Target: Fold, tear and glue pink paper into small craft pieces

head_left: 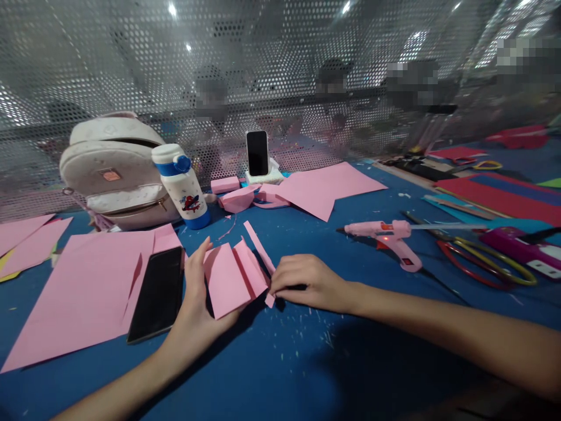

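My left hand (202, 304) is wrapped round a folded piece of pink paper (225, 279), thumb up along its left side and the other fingers hidden beneath it. The paper is creased into panels, with one narrow panel raised on the right. Close beside it, my right hand (309, 279) pinches a narrow pink paper strip (259, 247) near its lower end, fingertips at the folded paper's right edge. Whether the strip is joined to the folded paper I cannot tell. To the right of my right hand lies a pink glue gun (390, 234) with a small red light lit.
A black phone (156, 295) rests on pink sheets (83, 292) at left. Behind stand a pale backpack (114, 175), a bottle (184, 190) and a propped phone (258, 153). Scissors (491, 263) and a purple power strip (526, 248) lie at right. Perforated metal (280, 70) borders the blue table (280, 374).
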